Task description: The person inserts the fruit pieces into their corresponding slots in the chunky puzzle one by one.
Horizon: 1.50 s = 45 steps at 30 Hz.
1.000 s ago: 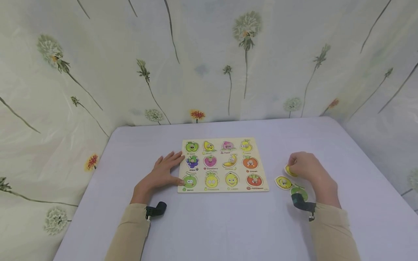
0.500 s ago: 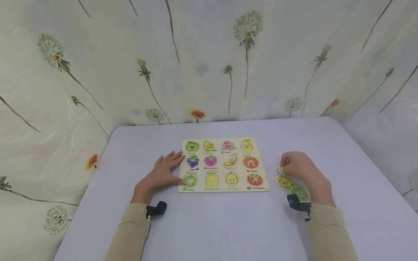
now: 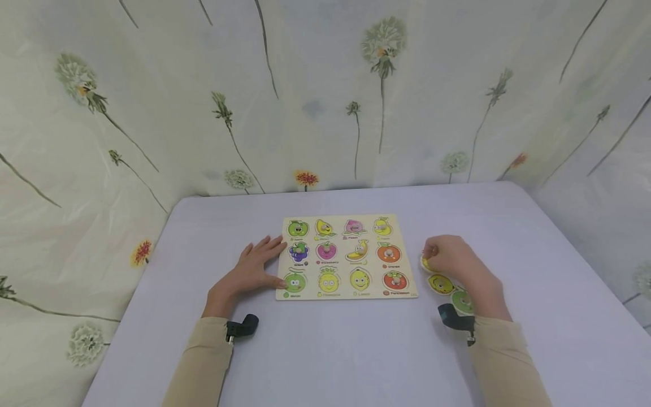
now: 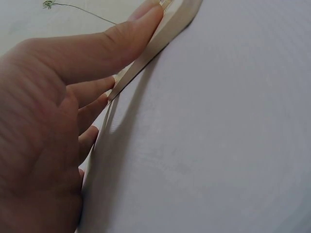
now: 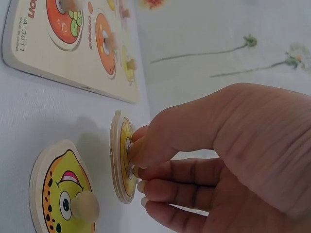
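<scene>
My left hand [image 3: 251, 270] rests with spread fingers at the left edge of a wooden fruit puzzle board [image 3: 344, 282]. Its thumb [image 4: 109, 51] lies over the board's near corner in the left wrist view. Right of the board, my right hand [image 3: 458, 261] pinches a yellow fruit puzzle piece [image 5: 127, 187] by its middle, where the fingertips hide the knob. That piece stands tilted on edge close over the cloth. Just nearer, a yellow lemon-like piece [image 3: 441, 284] with a wooden knob [image 5: 85, 207] lies face up. A green melon piece [image 3: 461, 302] is beside it, partly behind my wrist.
A white cloth [image 3: 351, 350] covers the table, with a floral curtain [image 3: 325, 113] behind it. Knobbed pieces such as the orange [image 3: 389, 253] and persimmon [image 3: 395, 281] sit in the board. The melon, pineapple and lemon spots in its front row show no knobs.
My right hand has moved left toward the board, carrying the yellow puzzle piece past the lemon-like one. My left hand has stayed on the board's edge.
</scene>
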### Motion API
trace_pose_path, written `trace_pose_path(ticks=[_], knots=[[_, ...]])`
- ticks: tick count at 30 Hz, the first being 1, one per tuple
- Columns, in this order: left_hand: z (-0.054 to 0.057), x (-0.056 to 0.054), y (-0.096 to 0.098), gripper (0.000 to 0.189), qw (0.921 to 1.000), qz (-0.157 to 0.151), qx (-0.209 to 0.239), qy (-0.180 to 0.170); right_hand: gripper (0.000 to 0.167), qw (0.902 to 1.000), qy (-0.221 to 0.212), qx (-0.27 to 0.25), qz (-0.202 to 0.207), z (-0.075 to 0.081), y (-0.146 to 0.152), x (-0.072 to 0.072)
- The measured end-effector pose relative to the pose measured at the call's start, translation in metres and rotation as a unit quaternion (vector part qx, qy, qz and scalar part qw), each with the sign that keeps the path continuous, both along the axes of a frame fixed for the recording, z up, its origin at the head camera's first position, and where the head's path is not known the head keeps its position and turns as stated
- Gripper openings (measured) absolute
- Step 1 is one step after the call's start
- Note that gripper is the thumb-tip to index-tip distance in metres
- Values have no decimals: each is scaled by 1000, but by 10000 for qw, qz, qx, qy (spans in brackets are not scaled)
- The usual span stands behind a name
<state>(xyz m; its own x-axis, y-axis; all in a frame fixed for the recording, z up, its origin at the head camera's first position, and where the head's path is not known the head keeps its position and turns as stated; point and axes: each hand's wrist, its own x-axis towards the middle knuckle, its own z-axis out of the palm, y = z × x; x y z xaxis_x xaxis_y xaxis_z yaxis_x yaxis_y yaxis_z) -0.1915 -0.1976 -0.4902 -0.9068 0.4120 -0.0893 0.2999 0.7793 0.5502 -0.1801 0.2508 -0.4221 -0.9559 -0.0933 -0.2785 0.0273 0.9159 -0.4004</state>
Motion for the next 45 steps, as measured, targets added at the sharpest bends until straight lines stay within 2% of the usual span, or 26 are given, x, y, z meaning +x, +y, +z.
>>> trace_pose_path(ticks=[12, 29, 40, 45], knots=[[0, 1, -1, 104, 10000, 1, 10, 12, 10, 9996, 11, -69, 270, -2, -12, -4], [-1, 0, -1, 104, 10000, 79, -40, 31, 12, 9966, 384, -252, 685, -4, -36, -5], [-1, 1, -2, 104, 9999, 83, -56, 32, 13, 9978, 278, -270, 545, -10, -52, -4], [0, 0, -1, 104, 10000, 23, -31, 34, 13, 9974, 243, -226, 637, -11, -58, -2]])
